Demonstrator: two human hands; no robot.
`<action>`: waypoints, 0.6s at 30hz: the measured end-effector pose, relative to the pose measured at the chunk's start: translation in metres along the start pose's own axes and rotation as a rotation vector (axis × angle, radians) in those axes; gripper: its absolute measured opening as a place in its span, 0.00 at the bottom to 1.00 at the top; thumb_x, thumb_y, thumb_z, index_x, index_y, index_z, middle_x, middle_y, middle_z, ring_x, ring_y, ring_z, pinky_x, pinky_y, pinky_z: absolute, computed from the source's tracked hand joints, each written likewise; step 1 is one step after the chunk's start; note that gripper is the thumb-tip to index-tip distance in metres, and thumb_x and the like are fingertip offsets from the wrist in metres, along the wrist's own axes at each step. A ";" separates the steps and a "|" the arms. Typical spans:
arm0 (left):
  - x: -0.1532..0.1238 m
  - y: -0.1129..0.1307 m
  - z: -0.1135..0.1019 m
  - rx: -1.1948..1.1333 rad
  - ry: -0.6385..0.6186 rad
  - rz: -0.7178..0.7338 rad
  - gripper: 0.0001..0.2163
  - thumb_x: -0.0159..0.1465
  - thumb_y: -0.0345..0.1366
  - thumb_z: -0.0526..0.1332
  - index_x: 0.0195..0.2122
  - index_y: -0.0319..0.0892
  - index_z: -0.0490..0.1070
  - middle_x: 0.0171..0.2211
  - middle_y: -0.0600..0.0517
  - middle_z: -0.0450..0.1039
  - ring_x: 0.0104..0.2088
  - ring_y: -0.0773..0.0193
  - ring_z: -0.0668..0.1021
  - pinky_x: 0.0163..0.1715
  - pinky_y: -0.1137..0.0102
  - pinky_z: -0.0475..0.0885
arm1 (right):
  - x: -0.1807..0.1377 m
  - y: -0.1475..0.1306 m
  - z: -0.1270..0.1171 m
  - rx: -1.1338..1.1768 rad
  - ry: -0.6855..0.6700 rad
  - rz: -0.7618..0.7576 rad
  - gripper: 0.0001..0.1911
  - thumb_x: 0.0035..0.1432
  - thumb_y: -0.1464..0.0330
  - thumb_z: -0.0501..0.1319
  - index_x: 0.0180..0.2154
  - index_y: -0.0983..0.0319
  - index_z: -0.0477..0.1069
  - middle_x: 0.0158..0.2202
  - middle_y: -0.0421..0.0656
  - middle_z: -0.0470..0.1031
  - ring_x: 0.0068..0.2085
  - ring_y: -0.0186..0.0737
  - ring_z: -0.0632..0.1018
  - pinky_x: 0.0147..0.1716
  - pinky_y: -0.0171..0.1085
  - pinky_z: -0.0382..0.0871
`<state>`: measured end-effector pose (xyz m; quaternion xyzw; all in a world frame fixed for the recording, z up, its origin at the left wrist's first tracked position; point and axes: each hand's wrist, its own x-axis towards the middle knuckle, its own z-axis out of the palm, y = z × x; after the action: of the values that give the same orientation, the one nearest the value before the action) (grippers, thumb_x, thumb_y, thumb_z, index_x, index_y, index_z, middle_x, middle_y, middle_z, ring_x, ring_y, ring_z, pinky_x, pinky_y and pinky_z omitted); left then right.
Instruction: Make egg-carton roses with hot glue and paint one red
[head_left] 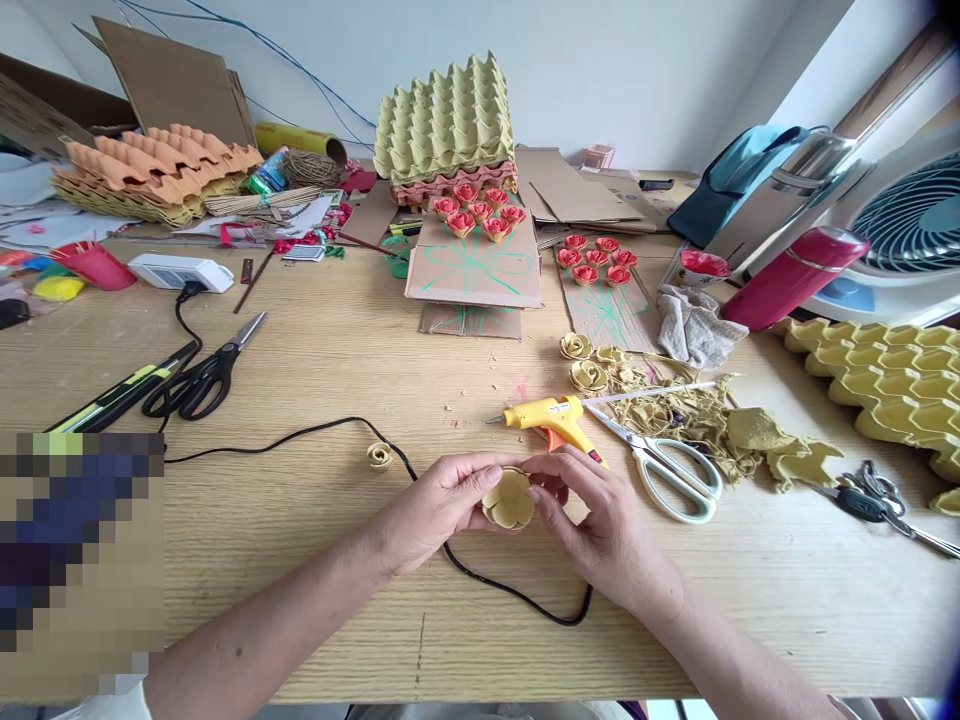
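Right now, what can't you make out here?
All in the head view:
Underside of the flower cup: hidden behind the cup itself.
Part of the black cord: hidden behind the right hand.
Label on the glue gun: too small.
The fan: cut off by right edge.

I lose part of left hand (435, 507) behind petal cup (509, 500); right edge crops fan (911, 225) and yellow egg tray (877, 385).
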<state>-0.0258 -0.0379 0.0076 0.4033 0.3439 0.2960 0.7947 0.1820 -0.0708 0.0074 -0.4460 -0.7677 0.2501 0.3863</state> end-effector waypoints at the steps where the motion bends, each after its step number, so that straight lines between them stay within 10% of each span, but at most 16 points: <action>1: 0.000 0.000 0.000 -0.008 0.001 0.002 0.21 0.65 0.52 0.70 0.52 0.42 0.82 0.48 0.45 0.82 0.46 0.58 0.81 0.43 0.68 0.79 | 0.000 0.000 0.000 0.004 -0.003 0.002 0.08 0.71 0.74 0.59 0.49 0.59 0.72 0.36 0.43 0.76 0.34 0.39 0.76 0.35 0.38 0.75; 11: 0.004 0.003 0.002 0.453 0.019 0.119 0.13 0.69 0.32 0.59 0.48 0.41 0.83 0.44 0.47 0.84 0.45 0.60 0.81 0.46 0.69 0.77 | 0.001 0.001 -0.001 0.122 0.089 0.119 0.05 0.72 0.69 0.59 0.42 0.59 0.73 0.34 0.42 0.78 0.31 0.37 0.78 0.32 0.35 0.73; 18: 0.005 -0.002 0.004 0.507 0.118 0.059 0.15 0.66 0.33 0.58 0.47 0.38 0.82 0.38 0.49 0.83 0.35 0.62 0.81 0.30 0.73 0.77 | 0.002 0.002 0.001 0.171 0.109 0.148 0.08 0.70 0.68 0.60 0.34 0.58 0.70 0.27 0.37 0.73 0.27 0.33 0.74 0.29 0.32 0.69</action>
<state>-0.0197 -0.0371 0.0063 0.5815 0.4411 0.2463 0.6377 0.1817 -0.0683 0.0066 -0.4798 -0.6864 0.3177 0.4446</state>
